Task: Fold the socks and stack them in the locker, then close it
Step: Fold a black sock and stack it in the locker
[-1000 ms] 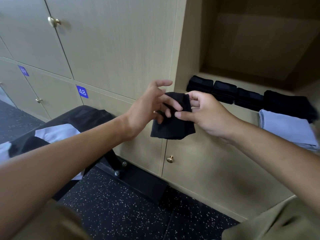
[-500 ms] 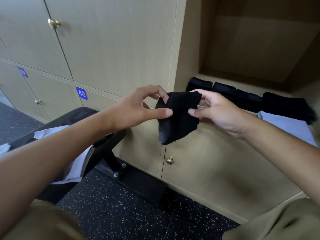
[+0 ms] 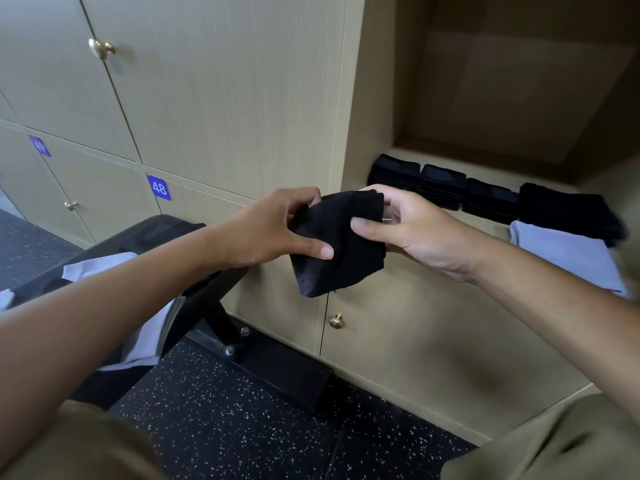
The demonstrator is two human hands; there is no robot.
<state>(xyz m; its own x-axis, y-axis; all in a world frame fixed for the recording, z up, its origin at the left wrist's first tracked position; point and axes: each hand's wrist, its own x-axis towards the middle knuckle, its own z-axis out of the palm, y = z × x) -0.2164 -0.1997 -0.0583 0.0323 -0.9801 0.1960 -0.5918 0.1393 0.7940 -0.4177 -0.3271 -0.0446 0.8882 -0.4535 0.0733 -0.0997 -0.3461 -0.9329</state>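
Observation:
A black sock (image 3: 341, 261) hangs folded in the air in front of the open locker (image 3: 491, 98). My left hand (image 3: 273, 230) pinches its left edge, thumb on the front. My right hand (image 3: 412, 233) grips its right side, thumb across the cloth. Inside the locker, a row of folded black socks (image 3: 443, 183) lies along the front of the shelf, with a bigger black pile (image 3: 568, 209) at the right and a folded pale blue cloth (image 3: 568, 251) in front of that pile.
Shut locker doors with brass knobs (image 3: 101, 48) fill the wall to the left and below; one carries a blue label 48 (image 3: 159, 187). A black bench (image 3: 166, 258) with white and dark cloths (image 3: 145, 337) on it stands at the left on the speckled dark floor (image 3: 221, 417).
Both hands turned the sock and folded it over; my left hand went from spread fingers to a pinch, and the sock now hangs a little lower and more bunched.

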